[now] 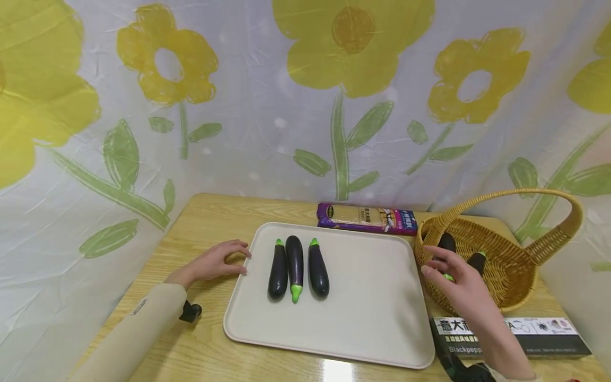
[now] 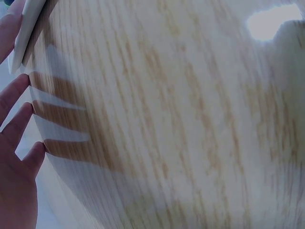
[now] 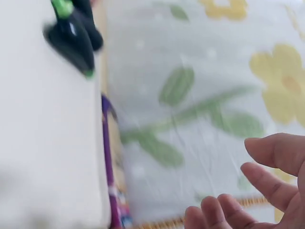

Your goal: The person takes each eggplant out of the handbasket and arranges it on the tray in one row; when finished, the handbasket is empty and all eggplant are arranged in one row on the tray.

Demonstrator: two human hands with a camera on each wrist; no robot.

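Note:
Three dark eggplants (image 1: 295, 260) with green stem ends lie side by side on the left half of a cream tray (image 1: 367, 318); the middle one points the opposite way. At the tray's left rim is my left hand (image 1: 221, 261), its fingertips right at the edge and its fingers loosely spread. My right hand (image 1: 458, 284) hovers over the left side of a wicker basket (image 1: 517, 286), fingers relaxed and apart, with nothing between them. Inside the basket more eggplants (image 1: 476, 262) show, partly covered by that hand.
Behind the tray lies a purple pasta packet (image 1: 367, 218). A black-and-white box (image 1: 549, 339) sits in front of the basket, beneath the right forearm. The basket's tall handle (image 1: 520, 192) arches above it. A flower-printed curtain (image 1: 258, 148) hangs behind the wooden table (image 1: 210, 212).

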